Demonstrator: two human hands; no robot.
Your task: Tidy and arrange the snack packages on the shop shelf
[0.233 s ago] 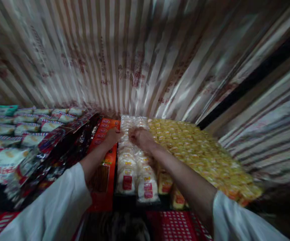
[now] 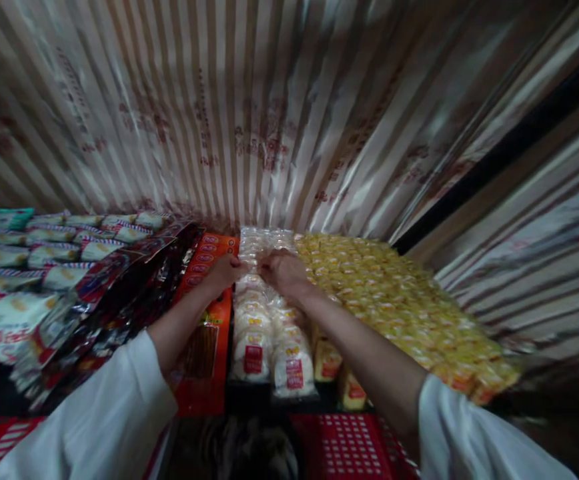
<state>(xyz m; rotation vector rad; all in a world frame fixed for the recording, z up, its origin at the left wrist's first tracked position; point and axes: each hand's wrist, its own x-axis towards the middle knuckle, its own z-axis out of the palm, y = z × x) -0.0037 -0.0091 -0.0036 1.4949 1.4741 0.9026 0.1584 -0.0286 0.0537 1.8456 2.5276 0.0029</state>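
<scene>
Two rows of round white cakes (image 2: 252,353) in clear wrappers run away from me, standing on edge, with red labels on the front ones. My left hand (image 2: 223,272) reaches to the far part of the left row, its thumb and fingers pinched at the left side of a wrapped white cake. Facing it, my right hand (image 2: 284,271) has its fingers curled in at the right side, over the right row. Little space lies between the two hands, and the dim light hides exactly how the fingertips grip the wrapper.
Yellow wrapped cakes (image 2: 394,300) fill the right side. Left of the white rows lie orange snack packets (image 2: 202,360), dark glossy packets (image 2: 134,293) and white bags (image 2: 22,327). Red perforated baskets (image 2: 349,443) stand below the front edge. A striped curtain (image 2: 249,100) hangs behind; a dark pole (image 2: 494,167) slants at right.
Both hands stay close together over the white cakes, with the right fingers shifted very slightly. The view has moved a little.
</scene>
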